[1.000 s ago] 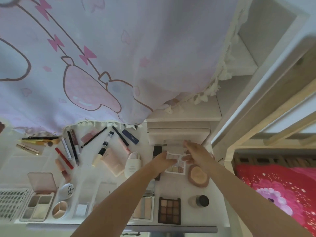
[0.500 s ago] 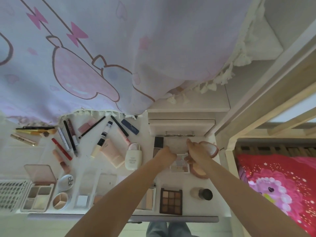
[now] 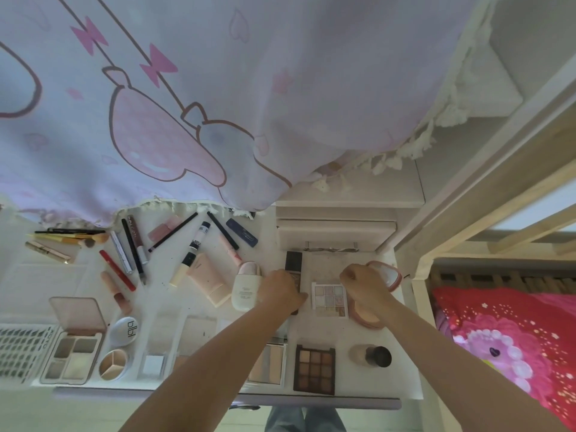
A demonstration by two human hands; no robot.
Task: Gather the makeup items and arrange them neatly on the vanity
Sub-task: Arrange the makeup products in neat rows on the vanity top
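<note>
Both our hands sit at the pale 9-pan palette: our left hand curls against its left edge, our right hand is fisted at its right edge beside the open pink compact, though we cannot tell whether either truly grips. On the vanity we judge the job roughly half done: 2 nine-pan palettes, counting the brown palette, lie squared up on the right, while about 12 pencils and tubes lie scattered at the back left.
</note>
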